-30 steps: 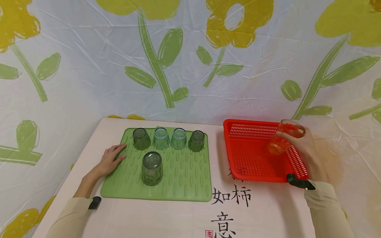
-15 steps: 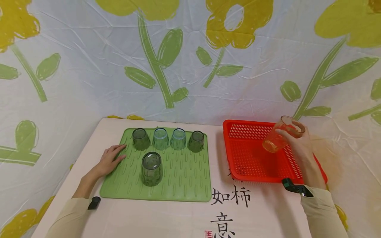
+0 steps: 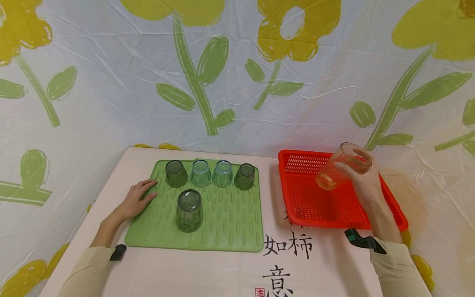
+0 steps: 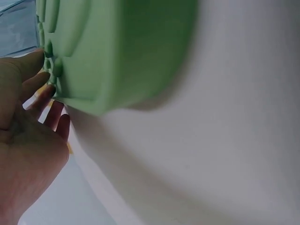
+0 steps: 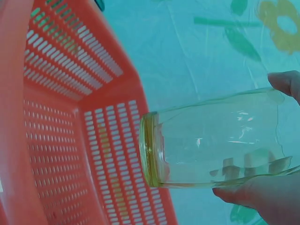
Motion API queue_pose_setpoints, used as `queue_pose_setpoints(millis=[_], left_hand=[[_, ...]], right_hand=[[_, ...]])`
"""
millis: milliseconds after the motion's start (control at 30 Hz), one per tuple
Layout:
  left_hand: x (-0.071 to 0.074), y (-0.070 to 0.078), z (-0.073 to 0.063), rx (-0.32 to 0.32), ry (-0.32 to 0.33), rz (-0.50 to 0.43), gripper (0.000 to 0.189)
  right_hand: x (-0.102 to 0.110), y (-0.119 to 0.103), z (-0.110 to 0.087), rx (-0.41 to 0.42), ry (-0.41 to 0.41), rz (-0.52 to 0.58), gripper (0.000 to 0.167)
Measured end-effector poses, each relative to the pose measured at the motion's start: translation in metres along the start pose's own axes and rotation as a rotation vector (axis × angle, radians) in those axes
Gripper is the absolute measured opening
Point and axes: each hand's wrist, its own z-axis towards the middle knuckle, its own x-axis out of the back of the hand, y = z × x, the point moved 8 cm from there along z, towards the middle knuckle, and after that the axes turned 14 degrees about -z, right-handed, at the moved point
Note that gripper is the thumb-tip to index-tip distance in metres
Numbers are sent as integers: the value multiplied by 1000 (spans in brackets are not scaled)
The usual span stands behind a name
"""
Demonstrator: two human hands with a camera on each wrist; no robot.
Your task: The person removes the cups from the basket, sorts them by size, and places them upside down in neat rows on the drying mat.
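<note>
My right hand (image 3: 365,181) grips a clear, amber-tinted drinking glass (image 3: 330,173) near its rim, thumb and fingers on opposite sides. The glass is tilted over the red basket (image 3: 334,225), its thick base toward the lower left. In the right wrist view the glass's base (image 5: 151,150) overlaps the basket's perforated wall. My left hand (image 3: 137,200) rests at the left edge of the green drying mat (image 3: 226,227), fingers loosely extended, holding nothing. Its fingertips (image 4: 44,96) are right at the mat's edge in the left wrist view.
On the mat's back row stand two dark glasses (image 3: 176,175) and two blue-tinted glasses (image 3: 222,175), all upside down. A larger green glass (image 3: 190,212) stands upside down in front of them. Black characters (image 3: 289,245) mark the pale table. A flowered cloth (image 3: 237,82) hangs behind.
My right hand has moved left with the glass, which tilts further, its base swinging left over the basket. The left hand and the glasses on the mat have stayed put.
</note>
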Motion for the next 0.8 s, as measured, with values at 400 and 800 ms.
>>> queue_pose_setpoints(millis=[400, 800], left_hand=[[7, 18, 6, -46, 34, -43, 40], [17, 67, 12, -23, 118, -64, 42]], right_hand=[[-24, -27, -20, 74, -77, 68, 71], [-43, -43, -37, 121, -118, 78, 75]])
